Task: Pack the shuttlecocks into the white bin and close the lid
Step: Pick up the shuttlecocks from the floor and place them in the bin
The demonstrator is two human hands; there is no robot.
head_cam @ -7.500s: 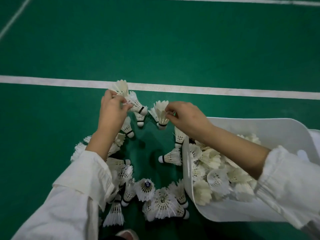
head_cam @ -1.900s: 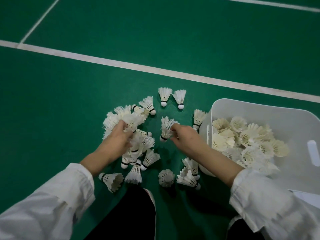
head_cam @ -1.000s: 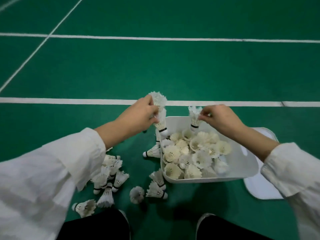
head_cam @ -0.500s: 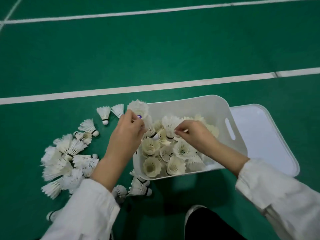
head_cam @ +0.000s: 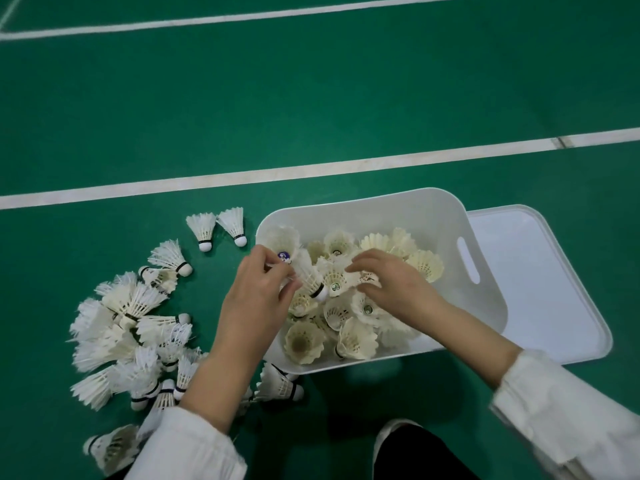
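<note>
Feathery shuttlecocks [head_cam: 356, 341] (frayed) in bin [head_cam: 433, 216]

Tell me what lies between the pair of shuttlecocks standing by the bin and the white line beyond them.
Nothing: in the head view, only bare green floor lies between the pair and the white line.

Smooth matt plastic bin [head_cam: 485, 299], feathered shuttlecocks [head_cam: 131, 327], matt green floor [head_cam: 311, 98].
</note>
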